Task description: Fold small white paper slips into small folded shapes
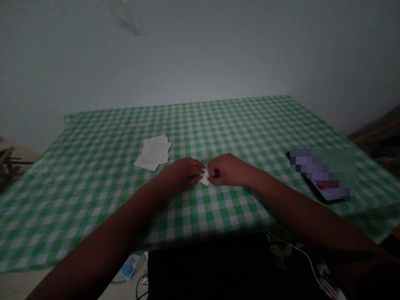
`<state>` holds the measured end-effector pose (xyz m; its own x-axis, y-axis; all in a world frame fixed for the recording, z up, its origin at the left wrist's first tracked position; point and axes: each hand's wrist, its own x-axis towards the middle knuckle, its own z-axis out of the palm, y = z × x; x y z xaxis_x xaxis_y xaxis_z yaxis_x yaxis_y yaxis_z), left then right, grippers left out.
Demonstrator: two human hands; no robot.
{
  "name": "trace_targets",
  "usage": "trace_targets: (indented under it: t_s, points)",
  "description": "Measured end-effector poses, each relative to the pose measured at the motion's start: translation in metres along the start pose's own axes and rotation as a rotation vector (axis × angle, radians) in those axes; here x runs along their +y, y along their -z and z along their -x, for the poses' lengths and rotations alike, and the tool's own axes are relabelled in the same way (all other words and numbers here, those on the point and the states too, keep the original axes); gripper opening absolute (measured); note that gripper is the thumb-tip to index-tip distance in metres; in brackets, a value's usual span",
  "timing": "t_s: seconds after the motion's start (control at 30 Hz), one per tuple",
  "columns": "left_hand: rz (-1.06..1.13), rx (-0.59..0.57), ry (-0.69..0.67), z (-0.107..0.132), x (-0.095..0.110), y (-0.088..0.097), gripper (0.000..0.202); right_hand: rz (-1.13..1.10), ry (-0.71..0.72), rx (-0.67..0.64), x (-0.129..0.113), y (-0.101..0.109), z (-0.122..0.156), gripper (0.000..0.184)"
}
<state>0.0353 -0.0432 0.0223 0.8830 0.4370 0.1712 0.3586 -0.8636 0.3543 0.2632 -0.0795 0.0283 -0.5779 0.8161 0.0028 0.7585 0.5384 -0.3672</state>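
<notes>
Worktop: rectangular worktop (pixel 250 125) under smooth green-and-white checked cloth
Papers: loose stack of thin white printed sheets (pixel 153 153), just beside the left hand
Left hand (pixel 183 175): fingers closed, pinching the scrap
Right hand (pixel 226 170): fingers closed on the same scrap
Scrap: small angular white paper piece (pixel 205 177), between both hands, mostly hidden

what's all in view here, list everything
checked tablecloth: 1, green and white, covering the table
paper stack: 1, white, on the cloth beside the left hand
paper piece: 1, white, between the hands
smartphone: 1, black, screen pixelated, on the cloth at right
cable: 1, white, below the table edge at right
packet: 1, blue and white, below the table edge at left
wall: 1, pale grey, behind the table
left hand: 1, at the paper piece
right hand: 1, at the paper piece
</notes>
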Motion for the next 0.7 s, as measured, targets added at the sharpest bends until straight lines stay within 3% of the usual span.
trace_targets:
  t_s: [0.47,0.7]
  points:
    - [0.013,-0.004,0.013,-0.003,-0.001,-0.002,0.019,-0.036,-0.157,0.110,0.008,-0.007,-0.015,0.019]
    - [0.012,-0.001,0.010,-0.003,-0.004,-0.004,0.019,-0.018,-0.081,0.037,0.001,-0.004,-0.004,0.018]
